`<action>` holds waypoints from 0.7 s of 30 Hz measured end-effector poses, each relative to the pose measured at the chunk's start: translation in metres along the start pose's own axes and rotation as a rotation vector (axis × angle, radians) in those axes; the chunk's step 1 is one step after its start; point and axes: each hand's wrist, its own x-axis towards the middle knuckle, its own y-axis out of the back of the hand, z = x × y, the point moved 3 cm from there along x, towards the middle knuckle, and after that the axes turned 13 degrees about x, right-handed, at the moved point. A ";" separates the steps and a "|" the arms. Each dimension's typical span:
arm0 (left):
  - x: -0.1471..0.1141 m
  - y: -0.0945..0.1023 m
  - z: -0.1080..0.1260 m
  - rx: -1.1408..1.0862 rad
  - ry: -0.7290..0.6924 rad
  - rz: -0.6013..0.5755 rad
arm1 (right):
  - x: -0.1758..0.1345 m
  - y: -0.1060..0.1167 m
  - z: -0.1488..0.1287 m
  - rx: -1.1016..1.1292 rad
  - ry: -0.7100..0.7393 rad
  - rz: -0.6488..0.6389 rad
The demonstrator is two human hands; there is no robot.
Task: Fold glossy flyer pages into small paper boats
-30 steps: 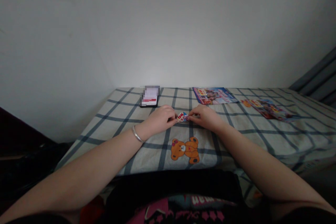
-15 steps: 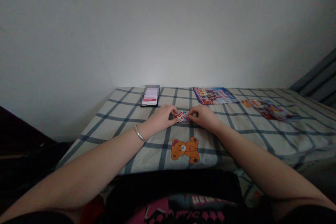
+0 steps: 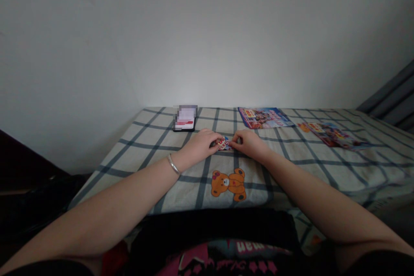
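1. The small bright piece is near the middle of the frame; it is on or just above the checked cloth, I cannot tell which;
2. The left hand pinches its left end, fingers narrow; the right hand pinches its right end, fingers narrow too;
3. Both hands seem busy working the piece; the next move likely calls for soft, careful fingers, as it looks thin.

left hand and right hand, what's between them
The head view shows a small printed piece between the left hand and right hand, touched by both.
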 end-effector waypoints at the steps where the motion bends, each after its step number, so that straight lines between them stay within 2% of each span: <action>1: 0.000 0.000 0.001 0.031 -0.022 -0.004 | 0.000 0.000 0.000 0.006 -0.005 0.000; 7: 0.001 0.001 0.004 0.212 -0.053 -0.015 | 0.000 0.001 -0.001 0.026 -0.016 0.012; 16: 0.001 0.001 0.008 0.252 -0.062 -0.054 | 0.001 -0.001 0.003 0.046 -0.036 0.019; 21: 0.001 0.002 0.009 0.257 -0.049 -0.083 | 0.000 0.000 0.003 0.054 0.052 -0.015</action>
